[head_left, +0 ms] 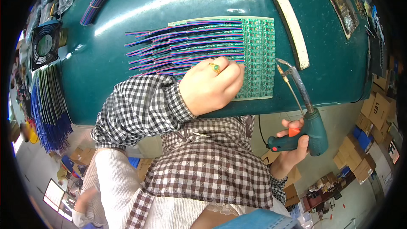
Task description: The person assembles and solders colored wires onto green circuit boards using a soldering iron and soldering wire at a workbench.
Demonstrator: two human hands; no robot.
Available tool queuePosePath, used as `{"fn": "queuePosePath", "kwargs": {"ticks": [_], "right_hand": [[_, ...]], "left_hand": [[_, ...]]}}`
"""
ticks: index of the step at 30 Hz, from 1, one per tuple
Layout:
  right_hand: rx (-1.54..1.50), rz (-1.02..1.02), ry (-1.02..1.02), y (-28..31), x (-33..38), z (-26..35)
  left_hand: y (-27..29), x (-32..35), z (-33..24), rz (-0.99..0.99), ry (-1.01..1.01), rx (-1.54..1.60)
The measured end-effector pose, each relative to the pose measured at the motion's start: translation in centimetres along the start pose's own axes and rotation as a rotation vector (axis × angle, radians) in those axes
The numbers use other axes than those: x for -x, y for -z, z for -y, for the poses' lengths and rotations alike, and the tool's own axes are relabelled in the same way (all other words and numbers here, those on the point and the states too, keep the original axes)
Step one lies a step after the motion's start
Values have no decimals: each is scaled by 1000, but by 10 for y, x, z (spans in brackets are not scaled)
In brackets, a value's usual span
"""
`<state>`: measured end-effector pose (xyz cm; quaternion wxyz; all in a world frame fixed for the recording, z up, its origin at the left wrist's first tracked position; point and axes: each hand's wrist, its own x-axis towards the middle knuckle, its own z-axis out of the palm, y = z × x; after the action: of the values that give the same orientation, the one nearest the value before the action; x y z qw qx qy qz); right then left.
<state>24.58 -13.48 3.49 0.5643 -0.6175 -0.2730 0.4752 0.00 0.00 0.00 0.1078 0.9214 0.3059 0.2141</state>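
Observation:
My right hand (295,144) is wrapped round the grip of a dark green soldering gun (319,133) with a red trigger, off the front edge of the table. Its bent metal barrel and thin solder feed tube point up and left, the tip close to the right edge of a green circuit board panel (259,55). Rows of striped multicoloured ribbon wires (186,38) lie across the panel's left part, ending among its small boards. Over the lower rows rests my left hand (212,82), its fingers curled closed on a ribbon wire; the fingertips are mostly hidden.
Right of the panel lies a long pale bar (288,21). A bundle of wires (96,6) and a small black fan (45,44) are at the left, with many blue-ended wires (51,110) hanging at the table's edge. A dark packet (342,10) lies far right. Cardboard boxes (375,110) stand beyond.

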Motion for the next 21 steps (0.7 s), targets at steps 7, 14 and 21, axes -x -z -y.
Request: {"fn": "queuePosePath", "kwargs": {"ticks": [7, 14, 21], "right_hand": [[98, 128, 46, 1, 4, -3], [206, 163, 47, -9, 8, 2], [267, 163, -13, -15, 7, 3]], "left_hand": [[-12, -3, 4, -110, -43, -97], [-3, -7, 1, -26, -6, 2], [-1, -7, 3, -9, 11, 14]]}}
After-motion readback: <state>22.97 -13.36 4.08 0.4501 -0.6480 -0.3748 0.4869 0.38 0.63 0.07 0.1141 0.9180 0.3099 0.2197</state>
